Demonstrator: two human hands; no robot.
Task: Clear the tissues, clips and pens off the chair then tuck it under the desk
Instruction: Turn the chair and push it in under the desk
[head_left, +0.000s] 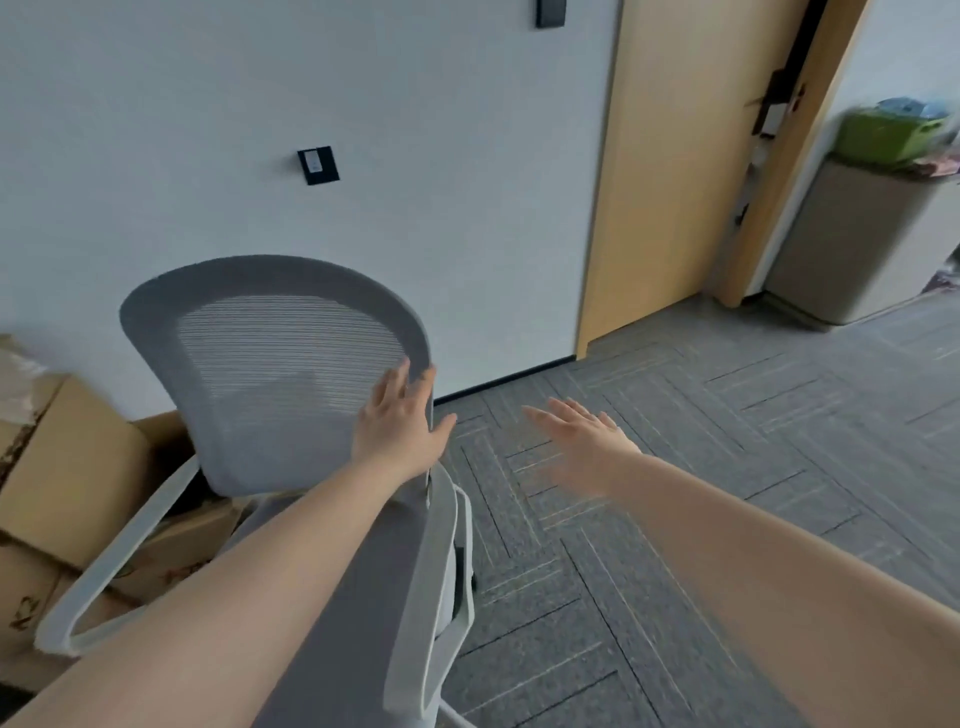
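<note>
A grey mesh office chair (270, 364) with white armrests stands at the lower left, its backrest facing me. My left hand (402, 426) lies flat against the right edge of the backrest, fingers spread, not closed around it. My right hand (582, 441) hovers open over the carpet to the right of the chair, touching nothing. The visible part of the seat (363, 587) is bare; my left forearm hides the rest. No tissues, clips, pens or desk are in view.
Cardboard boxes (67, 467) are stacked at the left behind the chair. A white wall (363, 156) runs behind, with a wooden door (691, 182) at the right. A beige bin (857, 244) with a green basket (888, 135) on top stands beyond it. Grey carpet (727, 441) fills the right.
</note>
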